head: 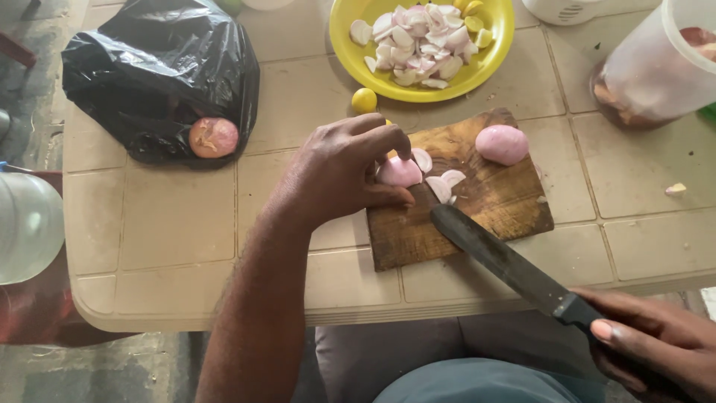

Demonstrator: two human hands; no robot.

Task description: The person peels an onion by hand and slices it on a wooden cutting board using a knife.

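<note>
- Black bag (149,82), far left on the bench (179,224): an unpeeled onion (214,137) rests on it, apart from the cutting.
- Left hand (343,168): fingers (391,142) curled over the half onion (400,172), pinning it flat to the board (477,216).
- Slices (440,183) lie just beside it.
- Yellow bowl (422,45), behind the board: holds cut pieces.
- Peeled onion (502,144): waiting on the board.
- Right hand (656,351): closed round the knife (507,265) handle, blade tip near the slices.

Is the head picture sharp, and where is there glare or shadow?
Head view: soft daylight, mostly sharp; the left hand casts only a faint shadow on the cutting board; the black bag shows glossy highlights; the right hand at the frame's edge looks slightly soft; the water bottle at left is bright and pale.
</note>
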